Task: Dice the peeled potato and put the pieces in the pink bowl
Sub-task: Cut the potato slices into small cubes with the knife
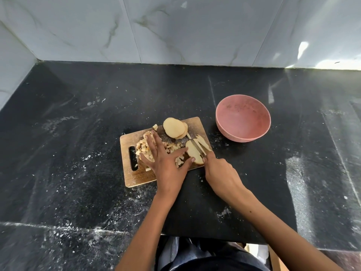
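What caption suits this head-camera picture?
Right hand slices potato with a knife; left hand steadies it; pink bowl empty.

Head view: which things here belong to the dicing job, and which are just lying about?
Job:
diced pieces
slice being cut
stacked slices
knife, in right hand
left hand
cutting board
pink bowl

Lying about:
white specks on the counter

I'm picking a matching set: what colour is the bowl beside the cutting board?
Pink, a dusty matte shade; the bowl shows best in the head view.
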Available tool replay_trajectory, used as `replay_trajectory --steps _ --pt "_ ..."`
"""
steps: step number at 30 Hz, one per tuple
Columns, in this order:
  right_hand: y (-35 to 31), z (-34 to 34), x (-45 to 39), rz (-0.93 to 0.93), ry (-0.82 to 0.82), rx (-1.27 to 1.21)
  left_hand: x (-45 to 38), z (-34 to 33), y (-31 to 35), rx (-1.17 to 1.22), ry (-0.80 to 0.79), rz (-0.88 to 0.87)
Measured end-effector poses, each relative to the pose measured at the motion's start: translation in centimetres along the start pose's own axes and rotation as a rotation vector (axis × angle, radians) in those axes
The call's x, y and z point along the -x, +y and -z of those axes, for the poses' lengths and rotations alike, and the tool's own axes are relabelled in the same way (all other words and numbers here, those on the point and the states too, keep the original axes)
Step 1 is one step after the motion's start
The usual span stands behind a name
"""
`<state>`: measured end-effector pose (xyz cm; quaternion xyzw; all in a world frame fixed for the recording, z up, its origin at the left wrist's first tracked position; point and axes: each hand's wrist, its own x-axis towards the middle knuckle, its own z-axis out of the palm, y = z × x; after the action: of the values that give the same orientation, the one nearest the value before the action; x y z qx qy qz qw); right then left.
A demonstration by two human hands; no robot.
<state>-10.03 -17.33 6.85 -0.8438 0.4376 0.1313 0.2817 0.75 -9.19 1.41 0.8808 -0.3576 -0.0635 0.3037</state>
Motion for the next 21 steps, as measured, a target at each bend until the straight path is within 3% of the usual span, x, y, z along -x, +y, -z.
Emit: replay_trajectory --steps 12,21 --pt "-2.1 -0.3 -0.6 -0.082 -0.028 0.081 -1.2 1.1 1.4 -0.177 -0.118 0.043" --pt "-1.3 -0.2 0.0 -0.125 -0.139 0.123 -1.7 1.7 2.0 -0.264 -0.19 0.084"
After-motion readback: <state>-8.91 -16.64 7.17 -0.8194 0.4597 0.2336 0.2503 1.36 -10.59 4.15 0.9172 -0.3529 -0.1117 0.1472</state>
